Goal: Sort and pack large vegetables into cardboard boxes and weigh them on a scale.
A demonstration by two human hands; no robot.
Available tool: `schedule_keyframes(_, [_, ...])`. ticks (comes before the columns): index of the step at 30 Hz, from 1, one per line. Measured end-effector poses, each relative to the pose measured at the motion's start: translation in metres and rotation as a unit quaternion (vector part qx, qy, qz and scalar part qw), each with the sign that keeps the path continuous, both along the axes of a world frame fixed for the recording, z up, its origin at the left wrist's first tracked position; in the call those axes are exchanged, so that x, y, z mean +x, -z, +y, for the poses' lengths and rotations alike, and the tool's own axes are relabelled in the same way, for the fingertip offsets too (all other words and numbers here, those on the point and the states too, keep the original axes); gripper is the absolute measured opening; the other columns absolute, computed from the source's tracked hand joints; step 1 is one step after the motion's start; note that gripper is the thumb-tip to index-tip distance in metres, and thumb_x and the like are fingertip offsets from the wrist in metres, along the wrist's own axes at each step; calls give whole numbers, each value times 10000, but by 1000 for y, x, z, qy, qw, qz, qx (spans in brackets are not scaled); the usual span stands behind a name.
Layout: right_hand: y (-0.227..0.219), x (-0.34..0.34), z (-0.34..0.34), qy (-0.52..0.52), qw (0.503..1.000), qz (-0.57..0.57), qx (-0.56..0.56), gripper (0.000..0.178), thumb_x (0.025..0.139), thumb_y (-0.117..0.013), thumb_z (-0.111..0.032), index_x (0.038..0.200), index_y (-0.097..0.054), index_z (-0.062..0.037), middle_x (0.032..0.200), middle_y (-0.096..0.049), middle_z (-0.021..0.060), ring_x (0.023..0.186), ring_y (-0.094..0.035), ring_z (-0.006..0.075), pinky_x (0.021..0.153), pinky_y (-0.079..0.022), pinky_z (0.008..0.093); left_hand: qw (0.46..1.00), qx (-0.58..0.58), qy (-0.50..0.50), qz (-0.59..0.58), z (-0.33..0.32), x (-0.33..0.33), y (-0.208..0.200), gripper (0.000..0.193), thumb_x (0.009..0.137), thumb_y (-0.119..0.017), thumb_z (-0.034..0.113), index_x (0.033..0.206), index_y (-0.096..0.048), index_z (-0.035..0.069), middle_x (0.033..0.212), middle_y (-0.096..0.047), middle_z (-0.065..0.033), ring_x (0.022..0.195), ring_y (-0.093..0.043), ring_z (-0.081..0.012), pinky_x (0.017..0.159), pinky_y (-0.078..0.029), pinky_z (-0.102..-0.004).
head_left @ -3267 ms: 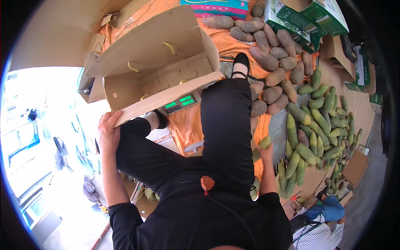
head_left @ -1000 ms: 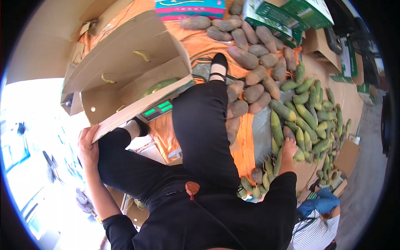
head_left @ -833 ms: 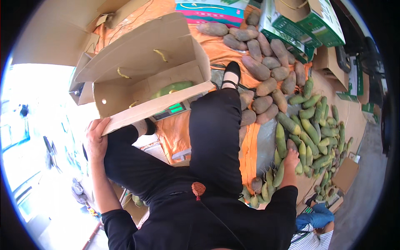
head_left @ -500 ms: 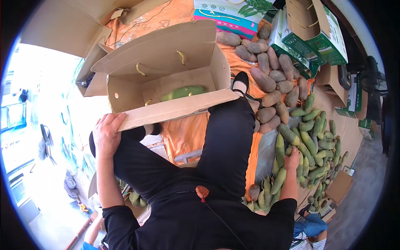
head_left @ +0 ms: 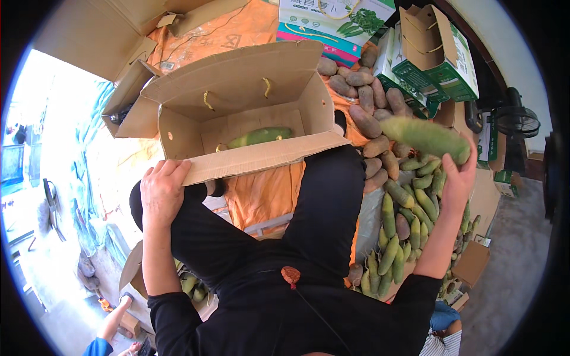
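An uncovered cardboard box (head_left: 237, 160) with yellow cord handles rests tilted against my knees, its inside toward me. One green radish (head_left: 261, 137) lies on the box's bottom. My left hand (head_left: 163, 190) grips the left corner of the box's near flap, fingers on top. Raised on the right, my right hand (head_left: 460, 172) holds a long green radish (head_left: 421, 136) by its near end; motion blurs it slightly. Below and beside that hand spreads a heap of green radishes (head_left: 389, 255).
Brownish-red, radish-shaped roots (head_left: 365, 121) lie on the orange sheet (head_left: 249, 204) beyond my right knee. Printed carton boxes (head_left: 439, 59) stand at the far right, near a black fan (head_left: 516, 120). Other people's limbs (head_left: 113, 320) show at the lower left and lower right.
My right hand has risen from the green heap, moving up and right with a radish in it. My left hand still grips the flap; the view has shifted slightly.
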State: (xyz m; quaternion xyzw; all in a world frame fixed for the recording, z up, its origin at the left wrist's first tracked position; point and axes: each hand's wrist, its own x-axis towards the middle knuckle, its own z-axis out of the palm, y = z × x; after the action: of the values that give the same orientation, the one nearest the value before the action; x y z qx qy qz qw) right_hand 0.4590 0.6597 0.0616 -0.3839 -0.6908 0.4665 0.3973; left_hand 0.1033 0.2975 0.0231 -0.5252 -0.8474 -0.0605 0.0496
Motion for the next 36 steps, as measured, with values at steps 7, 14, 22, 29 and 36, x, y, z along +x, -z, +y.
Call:
schedule_keyframes(7, [-48,-136,-24,-262,964,-33,43,536,685,-749,-37,1168,-518,-33,1117,-588,71,1017,-577,165,909,-461,317,1000,-3,-2,-3,-4,-2,0,226,725,-586,29,925,-657,105,832,-622,-19,793,-611,-211,679,-470,-361])
schedule_keyframes(14, [51,-249,-47,-353,906,-219,76,506,646,-797,-174,1046,-531,-16,956,-611,130,901,-602,226,787,-490,335,1000,-10,4,-13,-2,-1,0,254,706,-600,17,942,-652,97,864,-630,-24,828,-613,-215,700,-471,-361])
schedule_keyframes(22, [92,-267,-18,-361,844,-397,12,440,789,-716,-228,1125,-560,9,919,-645,127,796,-632,194,681,-519,329,999,-29,4,-37,-3,-4,0,371,662,-570,-55,991,-655,91,932,-633,-51,892,-607,-250,760,-479,-380])
schedule_keyframes(29, [44,-166,23,-269,926,-253,-84,321,883,-606,-256,1140,-584,-65,992,-648,39,884,-614,105,709,-495,272,998,-55,-20,-34,-4,0,2,368,688,-566,-59,1016,-667,74,941,-634,-78,902,-604,-276,792,-473,-388])
schedule_keyframes(36, [163,14,75,-65,935,-327,-118,265,866,-637,-198,1098,-604,-73,909,-649,30,779,-599,100,589,-477,257,999,-24,-21,-41,1,1,9,385,686,-560,-80,1031,-672,50,954,-634,-105,910,-606,-303,824,-473,-398])
